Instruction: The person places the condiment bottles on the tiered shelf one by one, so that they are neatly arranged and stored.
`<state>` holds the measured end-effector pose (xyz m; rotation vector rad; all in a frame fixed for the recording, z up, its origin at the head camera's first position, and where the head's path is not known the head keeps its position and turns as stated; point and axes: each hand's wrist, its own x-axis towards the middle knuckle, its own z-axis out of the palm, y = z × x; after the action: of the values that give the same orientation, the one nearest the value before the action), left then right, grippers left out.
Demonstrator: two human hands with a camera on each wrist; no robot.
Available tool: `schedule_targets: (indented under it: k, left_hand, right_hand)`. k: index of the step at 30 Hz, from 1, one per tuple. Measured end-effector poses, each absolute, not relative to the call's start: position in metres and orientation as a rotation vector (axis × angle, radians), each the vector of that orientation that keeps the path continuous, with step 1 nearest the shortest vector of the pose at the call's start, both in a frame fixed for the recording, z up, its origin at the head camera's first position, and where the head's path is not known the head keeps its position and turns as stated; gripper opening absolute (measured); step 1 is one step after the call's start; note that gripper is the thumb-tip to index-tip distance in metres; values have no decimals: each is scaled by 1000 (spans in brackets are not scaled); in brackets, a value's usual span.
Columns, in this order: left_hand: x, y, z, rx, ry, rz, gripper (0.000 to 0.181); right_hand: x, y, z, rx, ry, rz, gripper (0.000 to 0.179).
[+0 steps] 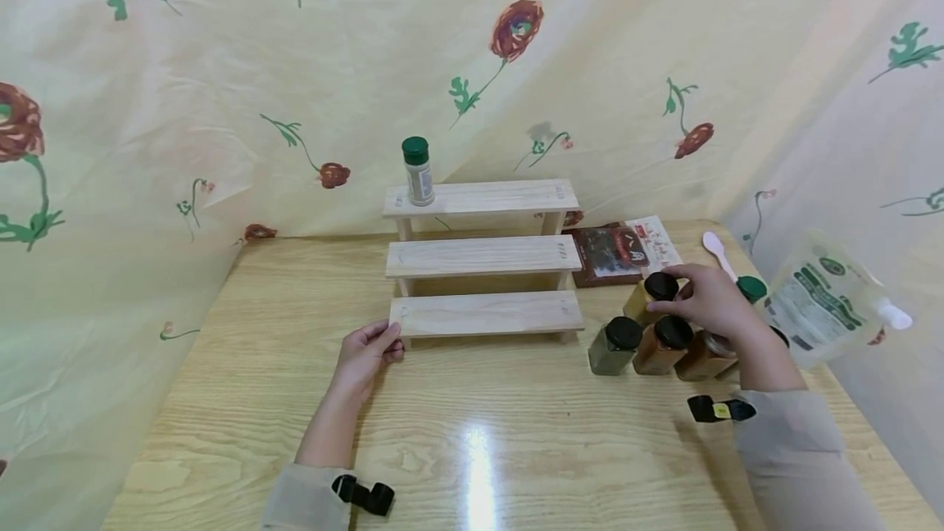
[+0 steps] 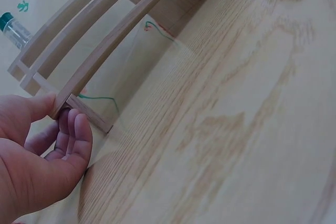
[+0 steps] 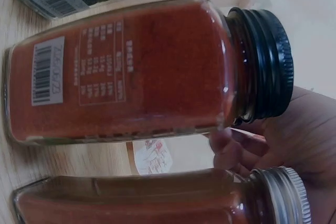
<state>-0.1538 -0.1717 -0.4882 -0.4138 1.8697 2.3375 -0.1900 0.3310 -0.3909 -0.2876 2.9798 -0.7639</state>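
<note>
My left hand [image 1: 366,357] grips the left end of the lowest board of a three-step wooden rack [image 1: 483,314], thumb on top and fingers curled beneath. One spice jar with a green lid [image 1: 420,174] stands at the left of the top step. To the right, my right hand [image 1: 711,297] has thumb and fingers around the black lid of a yellow spice jar [image 1: 636,301]. Close by stand a green-filled jar [image 1: 610,355], a red-orange spice jar [image 3: 131,72] and a silver-lidded jar [image 3: 131,203]. The right fingertips are partly hidden behind jars in the right wrist view.
Behind the jars lie a dark brown packet [image 1: 608,252] and a white packet [image 1: 656,240]. A white spoon [image 1: 717,251] rests near the wall. At right are another green lid [image 1: 752,288] and a clear pouch with a white cap [image 1: 819,301]. Flowered cloth hangs behind the table.
</note>
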Motion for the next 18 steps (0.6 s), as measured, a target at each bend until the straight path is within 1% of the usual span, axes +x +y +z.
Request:
schedule_targets:
  k: [8,18]
  left_hand:
    - [-153,-172,-488,-415,1868,2347,45]
    - [-153,-170,-487,-423,1865,2348,44]
  right_hand:
    - [-192,332,-392,-323,2977,-737,67]
    - [-186,333,-386,-350,3055,-787,68]
